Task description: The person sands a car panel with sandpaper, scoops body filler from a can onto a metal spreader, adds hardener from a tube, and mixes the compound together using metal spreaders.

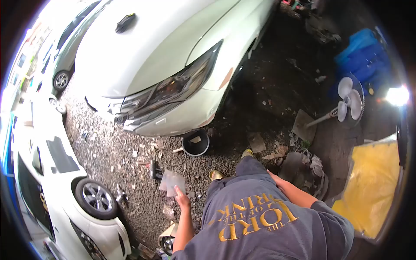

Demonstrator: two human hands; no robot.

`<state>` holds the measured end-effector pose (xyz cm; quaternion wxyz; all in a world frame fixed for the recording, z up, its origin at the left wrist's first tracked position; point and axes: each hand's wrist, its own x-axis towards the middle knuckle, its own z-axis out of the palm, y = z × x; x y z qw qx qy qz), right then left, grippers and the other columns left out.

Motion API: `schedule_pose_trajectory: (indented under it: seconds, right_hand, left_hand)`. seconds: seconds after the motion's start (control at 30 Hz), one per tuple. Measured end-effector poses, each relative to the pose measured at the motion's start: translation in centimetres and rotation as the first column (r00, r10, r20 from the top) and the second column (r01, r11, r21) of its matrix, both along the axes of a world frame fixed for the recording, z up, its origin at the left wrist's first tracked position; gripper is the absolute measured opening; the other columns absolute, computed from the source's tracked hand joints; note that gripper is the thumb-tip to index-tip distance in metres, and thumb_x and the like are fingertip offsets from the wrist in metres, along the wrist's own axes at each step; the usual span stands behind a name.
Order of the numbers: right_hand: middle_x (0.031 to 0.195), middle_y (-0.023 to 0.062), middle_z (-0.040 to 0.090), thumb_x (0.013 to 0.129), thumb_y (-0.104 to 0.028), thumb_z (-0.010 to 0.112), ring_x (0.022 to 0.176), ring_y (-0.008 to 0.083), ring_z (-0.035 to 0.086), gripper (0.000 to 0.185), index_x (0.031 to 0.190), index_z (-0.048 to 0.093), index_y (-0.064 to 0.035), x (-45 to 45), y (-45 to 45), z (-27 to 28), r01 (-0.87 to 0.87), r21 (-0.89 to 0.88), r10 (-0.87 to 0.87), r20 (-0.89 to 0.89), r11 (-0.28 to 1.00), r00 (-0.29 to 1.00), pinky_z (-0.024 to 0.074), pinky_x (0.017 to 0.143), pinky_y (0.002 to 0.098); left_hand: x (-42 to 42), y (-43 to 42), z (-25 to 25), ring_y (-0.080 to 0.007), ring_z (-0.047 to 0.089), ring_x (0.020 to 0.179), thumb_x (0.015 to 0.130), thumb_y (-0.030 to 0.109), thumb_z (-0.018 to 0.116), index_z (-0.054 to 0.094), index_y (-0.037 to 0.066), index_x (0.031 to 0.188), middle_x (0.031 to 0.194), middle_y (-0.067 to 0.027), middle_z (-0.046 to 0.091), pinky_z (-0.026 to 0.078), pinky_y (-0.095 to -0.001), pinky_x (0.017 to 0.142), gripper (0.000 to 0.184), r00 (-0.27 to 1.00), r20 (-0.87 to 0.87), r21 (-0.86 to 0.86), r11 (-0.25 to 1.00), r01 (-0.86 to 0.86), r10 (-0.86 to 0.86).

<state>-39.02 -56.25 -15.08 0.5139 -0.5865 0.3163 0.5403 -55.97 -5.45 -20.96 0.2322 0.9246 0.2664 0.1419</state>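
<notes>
My left hand [182, 198] is closed on a thin, translucent whitish sheet [171, 182], held out over the gravel; whether it is one piece or more I cannot make out. My right hand [276, 178] rests against my right hip, its fingers mostly hidden by my dark trousers. Ahead of me stands a white car with its headlight [173, 89] and bumper [186, 115] facing me. A black bucket [195, 143] with a pale piece inside it sits under the bumper. Near the sheet, a dark power-tool-like object [154, 169] lies on the ground.
A standing fan [349, 99] is at the right, near a bright lamp [397, 95] and blue covering [368, 56]. A yellow panel [368, 186] lies at the lower right. Another white car's wheel [96, 198] is at the left. A dark object [125, 23] rests on the hood. Debris litters the gravel.
</notes>
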Motion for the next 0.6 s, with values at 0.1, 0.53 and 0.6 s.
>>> schedule_pose_trajectory:
  seconds: [0.1,0.53,0.6]
  right_hand:
    - [0.139,0.0152,0.055,0.096,-0.071,0.03,0.125,0.0288,0.053,0.082,0.141,0.051,-0.0054,0.2,-0.4,3.1,-0.097,0.048,0.096,0.031,0.994,0.995,0.0421,0.104,0.0433]
    - [0.095,0.0,0.065,0.1,-0.039,0.055,0.083,0.0094,0.058,0.034,0.101,0.066,-0.0065,18.8,-0.4,19.6,0.102,0.282,-0.254,0.582,0.954,0.773,0.0483,0.074,0.0263]
    - [0.094,-0.0017,0.063,0.099,-0.037,0.058,0.083,0.0082,0.057,0.03,0.102,0.064,-0.0081,21.5,-0.5,19.6,0.168,0.479,-0.421,0.489,0.861,0.764,0.0475,0.075,0.0263]
  left_hand:
    - [8.6,-1.8,3.7,-0.0437,0.06,0.111,0.098,0.009,0.044,0.043,-0.007,0.14,0.137,-0.0293,0.051,0.049,-0.0441,0.096,0.045,0.997,-0.078,-0.522,0.851,-0.058,0.02]
    - [39.0,-23.4,24.1,-0.0203,0.062,0.1,0.107,0.045,0.031,0.059,-0.001,0.122,0.11,-0.0144,0.067,0.049,-0.0322,0.083,0.057,0.877,0.347,-0.897,0.155,0.414,-0.332]
    - [41.7,-26.5,24.9,-0.0209,0.061,0.105,0.107,0.043,0.031,0.059,-0.004,0.121,0.115,-0.0143,0.065,0.045,-0.0346,0.095,0.057,0.868,0.318,-0.914,0.122,0.388,-0.381]
